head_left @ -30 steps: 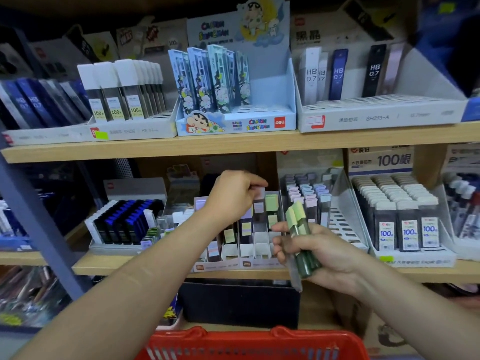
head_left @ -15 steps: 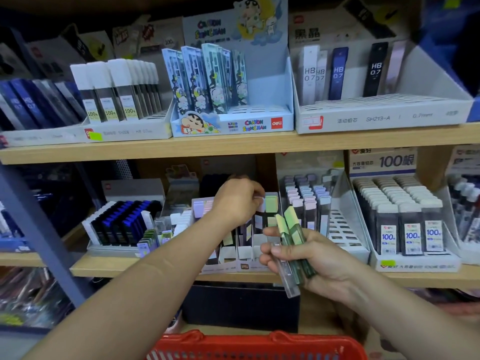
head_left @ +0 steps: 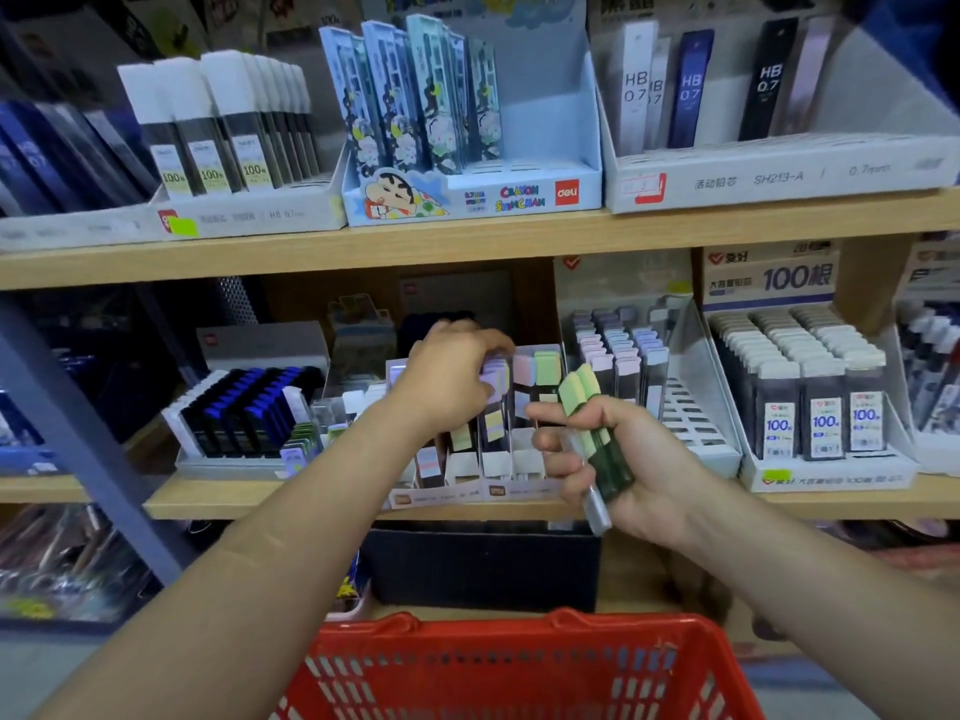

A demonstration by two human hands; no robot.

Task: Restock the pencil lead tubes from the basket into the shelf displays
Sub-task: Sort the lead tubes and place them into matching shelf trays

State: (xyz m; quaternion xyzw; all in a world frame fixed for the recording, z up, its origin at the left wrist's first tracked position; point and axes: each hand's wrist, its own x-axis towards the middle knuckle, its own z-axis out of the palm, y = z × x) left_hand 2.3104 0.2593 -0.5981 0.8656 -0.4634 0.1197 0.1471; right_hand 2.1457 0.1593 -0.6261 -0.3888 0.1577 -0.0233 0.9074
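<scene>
Right grip (head_left: 628,459) is closed around a bundle of green-capped lead tubes (head_left: 579,394), caps up, just in front of the lower shelf (head_left: 260,504). Left grip (head_left: 452,376) pinches the top of a lilac-capped tube (head_left: 493,379) standing in the compartmented display tray (head_left: 498,493) on that shelf. Red basket (head_left: 519,662) sits below, between the forearms, well apart from both grips.

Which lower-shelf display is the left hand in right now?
The middle display, with mixed pastel caps: the left hand grips its purple-capped tube. The blue-black tray sits left of it, the lilac-capped display right.
</scene>
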